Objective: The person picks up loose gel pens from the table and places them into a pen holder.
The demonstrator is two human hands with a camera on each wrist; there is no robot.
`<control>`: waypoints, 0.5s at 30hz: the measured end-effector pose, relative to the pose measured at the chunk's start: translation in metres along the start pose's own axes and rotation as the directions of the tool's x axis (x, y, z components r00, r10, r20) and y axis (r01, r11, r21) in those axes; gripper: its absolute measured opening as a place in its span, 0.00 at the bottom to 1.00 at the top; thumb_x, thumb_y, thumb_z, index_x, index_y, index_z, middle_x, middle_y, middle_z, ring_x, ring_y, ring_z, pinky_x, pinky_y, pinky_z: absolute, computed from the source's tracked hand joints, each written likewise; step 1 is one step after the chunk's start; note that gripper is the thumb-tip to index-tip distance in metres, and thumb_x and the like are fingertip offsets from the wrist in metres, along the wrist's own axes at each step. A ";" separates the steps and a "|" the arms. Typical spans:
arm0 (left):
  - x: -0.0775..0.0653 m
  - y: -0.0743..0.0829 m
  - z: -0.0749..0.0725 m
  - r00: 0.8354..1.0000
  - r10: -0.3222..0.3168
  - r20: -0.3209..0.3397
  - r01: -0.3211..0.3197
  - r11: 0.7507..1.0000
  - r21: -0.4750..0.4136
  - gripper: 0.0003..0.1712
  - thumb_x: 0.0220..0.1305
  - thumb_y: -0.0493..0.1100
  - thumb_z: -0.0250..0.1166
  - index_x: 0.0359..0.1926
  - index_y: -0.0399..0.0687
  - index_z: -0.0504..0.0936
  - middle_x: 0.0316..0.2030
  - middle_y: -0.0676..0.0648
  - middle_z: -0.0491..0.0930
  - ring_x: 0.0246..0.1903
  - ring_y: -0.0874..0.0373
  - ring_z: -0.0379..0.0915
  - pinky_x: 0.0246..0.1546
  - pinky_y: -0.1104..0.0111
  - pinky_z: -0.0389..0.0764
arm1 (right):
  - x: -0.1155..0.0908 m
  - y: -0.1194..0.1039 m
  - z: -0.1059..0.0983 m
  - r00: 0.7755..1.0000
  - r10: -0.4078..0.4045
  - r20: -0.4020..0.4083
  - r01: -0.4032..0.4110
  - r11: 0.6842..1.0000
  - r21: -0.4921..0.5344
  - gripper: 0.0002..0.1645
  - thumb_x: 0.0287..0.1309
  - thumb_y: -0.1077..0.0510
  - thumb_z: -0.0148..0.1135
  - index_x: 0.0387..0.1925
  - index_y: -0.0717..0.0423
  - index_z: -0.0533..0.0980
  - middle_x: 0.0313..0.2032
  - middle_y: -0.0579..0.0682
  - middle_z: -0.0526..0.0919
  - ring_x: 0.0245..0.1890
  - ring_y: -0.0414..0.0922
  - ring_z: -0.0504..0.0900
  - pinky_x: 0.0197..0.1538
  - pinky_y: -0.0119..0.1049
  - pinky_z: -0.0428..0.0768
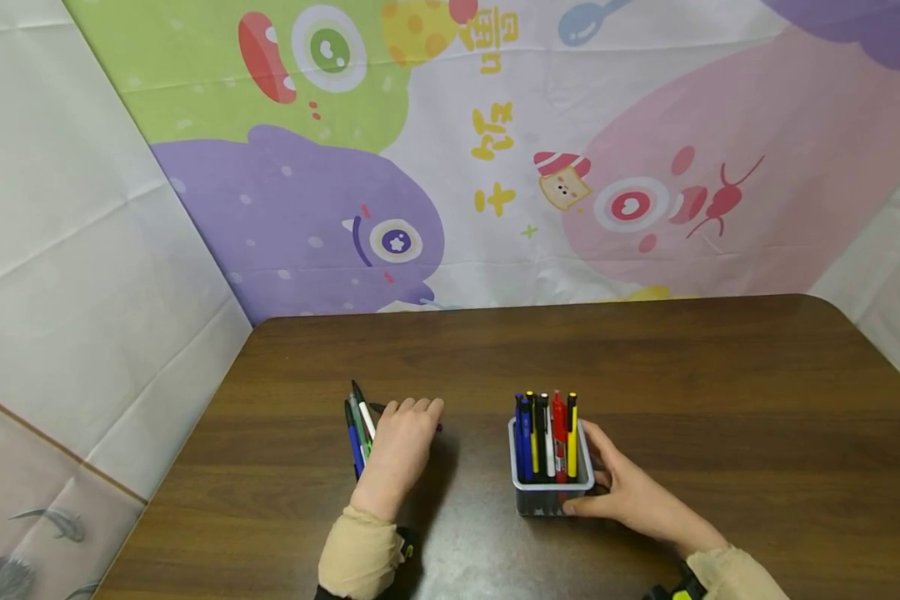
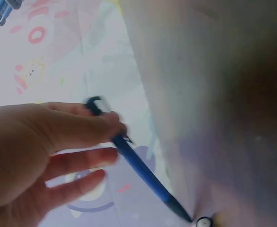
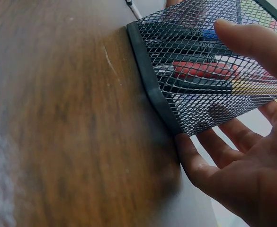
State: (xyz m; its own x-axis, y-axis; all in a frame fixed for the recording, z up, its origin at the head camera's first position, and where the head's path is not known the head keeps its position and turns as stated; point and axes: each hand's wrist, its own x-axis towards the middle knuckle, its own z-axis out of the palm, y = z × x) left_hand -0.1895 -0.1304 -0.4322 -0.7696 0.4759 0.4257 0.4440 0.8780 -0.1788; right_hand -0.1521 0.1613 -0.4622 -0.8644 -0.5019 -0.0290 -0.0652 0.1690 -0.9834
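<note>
My left hand (image 1: 400,446) is over the table left of centre and pinches a blue pen (image 2: 145,172) with a dark tip and clip between thumb and fingers. In the head view that hand hides most of the pen. Just left of it lie several loose pens (image 1: 357,433) side by side: blue, green and white ones. My right hand (image 1: 633,496) grips the right side of a black mesh pen holder (image 1: 532,502), thumb at the front and fingers behind. Blue, black, white, red and yellow pens (image 1: 560,437) stand in the holder, which rests upright on the table.
The brown wooden table (image 1: 720,400) has rounded far corners. Behind it hangs a cartoon-printed cloth (image 1: 307,217), and a pale cloth (image 1: 82,208) covers the left side.
</note>
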 end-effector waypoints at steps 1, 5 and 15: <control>0.001 0.000 -0.002 0.999 0.002 -0.032 -0.002 1.000 0.001 0.11 0.47 0.26 0.59 0.30 0.45 0.73 0.26 0.48 0.77 0.29 0.53 0.73 0.32 0.61 0.74 | 0.000 0.000 0.000 1.000 -0.003 -0.001 0.003 1.000 -0.006 0.59 0.41 0.57 0.71 0.68 0.51 0.43 0.61 0.66 0.57 0.53 0.57 0.68 0.46 0.36 0.76; 0.006 0.001 -0.011 0.990 0.011 -0.137 -0.014 1.000 -0.015 0.15 0.47 0.25 0.60 0.35 0.44 0.72 0.27 0.48 0.77 0.29 0.53 0.72 0.31 0.62 0.73 | 0.000 0.000 -0.001 1.000 -0.021 -0.001 0.021 1.000 -0.019 0.58 0.41 0.57 0.71 0.68 0.51 0.44 0.60 0.66 0.58 0.53 0.57 0.68 0.47 0.36 0.75; 0.014 0.012 -0.035 0.937 0.002 -0.348 -0.039 0.994 -0.098 0.10 0.53 0.33 0.62 0.37 0.43 0.73 0.31 0.47 0.77 0.31 0.53 0.72 0.31 0.64 0.73 | 0.000 0.000 -0.001 1.000 -0.012 0.001 0.012 1.000 -0.002 0.59 0.41 0.57 0.71 0.68 0.51 0.43 0.60 0.67 0.59 0.53 0.57 0.68 0.46 0.37 0.76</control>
State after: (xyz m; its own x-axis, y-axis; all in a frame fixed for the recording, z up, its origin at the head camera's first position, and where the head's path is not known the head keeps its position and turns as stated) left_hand -0.1791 -0.1154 -0.3978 -0.5606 0.4301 0.7076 0.5160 0.8498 -0.1077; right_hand -0.1521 0.1619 -0.4621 -0.8632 -0.5046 -0.0176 -0.0763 0.1648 -0.9834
